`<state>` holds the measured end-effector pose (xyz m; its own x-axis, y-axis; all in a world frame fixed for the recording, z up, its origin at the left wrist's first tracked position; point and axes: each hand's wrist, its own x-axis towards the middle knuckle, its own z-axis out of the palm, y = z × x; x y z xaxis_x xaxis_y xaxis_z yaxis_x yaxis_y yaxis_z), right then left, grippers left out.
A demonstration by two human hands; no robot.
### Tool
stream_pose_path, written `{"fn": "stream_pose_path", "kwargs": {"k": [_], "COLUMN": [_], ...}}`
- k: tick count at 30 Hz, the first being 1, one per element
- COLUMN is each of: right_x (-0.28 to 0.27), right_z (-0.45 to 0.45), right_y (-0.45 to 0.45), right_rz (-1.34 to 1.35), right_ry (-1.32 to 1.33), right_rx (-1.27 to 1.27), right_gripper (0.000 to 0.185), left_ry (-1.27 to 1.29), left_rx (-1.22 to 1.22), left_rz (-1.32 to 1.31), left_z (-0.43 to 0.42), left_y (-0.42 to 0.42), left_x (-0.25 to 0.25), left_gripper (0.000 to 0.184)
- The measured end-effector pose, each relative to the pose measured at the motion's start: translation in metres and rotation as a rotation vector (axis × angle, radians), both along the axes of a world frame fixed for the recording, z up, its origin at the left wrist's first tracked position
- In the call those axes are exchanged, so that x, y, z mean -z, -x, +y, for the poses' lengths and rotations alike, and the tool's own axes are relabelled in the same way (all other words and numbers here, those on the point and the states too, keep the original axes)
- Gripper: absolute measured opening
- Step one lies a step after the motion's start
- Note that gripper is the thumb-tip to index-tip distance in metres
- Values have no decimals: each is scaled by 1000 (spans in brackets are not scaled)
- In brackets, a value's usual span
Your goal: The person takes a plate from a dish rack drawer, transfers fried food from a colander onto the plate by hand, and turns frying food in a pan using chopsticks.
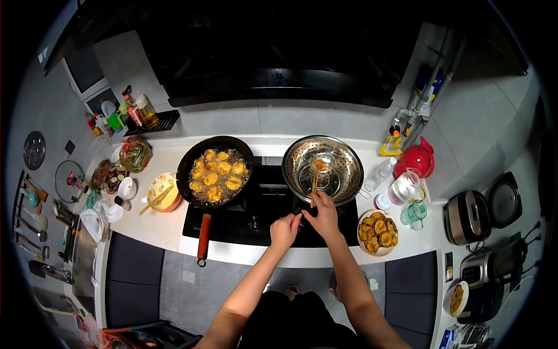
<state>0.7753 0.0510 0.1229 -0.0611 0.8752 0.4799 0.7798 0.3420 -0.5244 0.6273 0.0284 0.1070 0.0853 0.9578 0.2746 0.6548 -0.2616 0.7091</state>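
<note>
My right hand (324, 217) is closed around a pair of wooden chopsticks (314, 187) at the front edge of a perforated steel basin (352, 168). The chopsticks point away from me into the basin, toward a small round strainer (329, 158) with brown bits in it. My left hand (284, 230) is closed just left of the right one, its fingertips close to the right hand's thumb. Whether it holds anything is hidden. Left of both hands, a black wok (185, 168) holds several yellow fritters in bubbling oil, its red-brown handle (204, 235) toward me.
A plate of browned fritters (378, 232) stands right of the black stove (254, 224), near a white-lidded jar (382, 202), a green glass mug (414, 214) and a red kettle (415, 160). Left of the wok sits a batter bowl (169, 200). The range hood (279, 87) overhangs the back.
</note>
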Motion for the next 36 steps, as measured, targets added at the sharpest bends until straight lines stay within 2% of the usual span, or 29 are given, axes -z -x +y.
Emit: {"fn": "stream_pose_path", "kwargs": {"k": [3,6,9,15,18,20,22,23,26,29,32,33,36], "right_x": [-8,5,21,40,52,75,97,105,117,121,143,148,156], "right_z": [-16,-26,-37,-82,-108,-123,-140,-147,-163,-168,-165,-163,-157], "right_y": [4,3,1,-23,-48,-67,-86,-99,-137,-176,-216,-228,-255], "right_rz": [-60,111,296,489,481,498,676,679,674,652,656,613,1309], "right_ry": [-93,-142,-157,-68,-33,-52,-15,-23,-8,147,443,484,721], "right_rx": [32,70,238,445,585,717,809,834,921,1025,1055,965,791], "right_gripper": [48,42,38,27,25,18,17,17,20,30,43,49,47], "left_ry": [96,-104,-59,5,23,56,162,209,256,279,509,637,838], "left_rx": [2,37,42,285,404,474,510,524,513,463,310,303,245], "left_rz": [-52,-144,-206,-235,-279,-277,-274,-271,-253,-189,-199,-225,-484], "left_z": [-6,-8,-15,-22,-25,-32,-42,-45,-54,-54,-55,-53,-57], "left_y": [1,3,-3,-30,-59,-75,-88,-96,-123,-158,-200,-211,-237], "left_x": [-2,9,3,35,52,64,73,76,88,102,127,132,143], "left_gripper": [10,23,35,33,29,29,29,28,28,30,34,40,44]}}
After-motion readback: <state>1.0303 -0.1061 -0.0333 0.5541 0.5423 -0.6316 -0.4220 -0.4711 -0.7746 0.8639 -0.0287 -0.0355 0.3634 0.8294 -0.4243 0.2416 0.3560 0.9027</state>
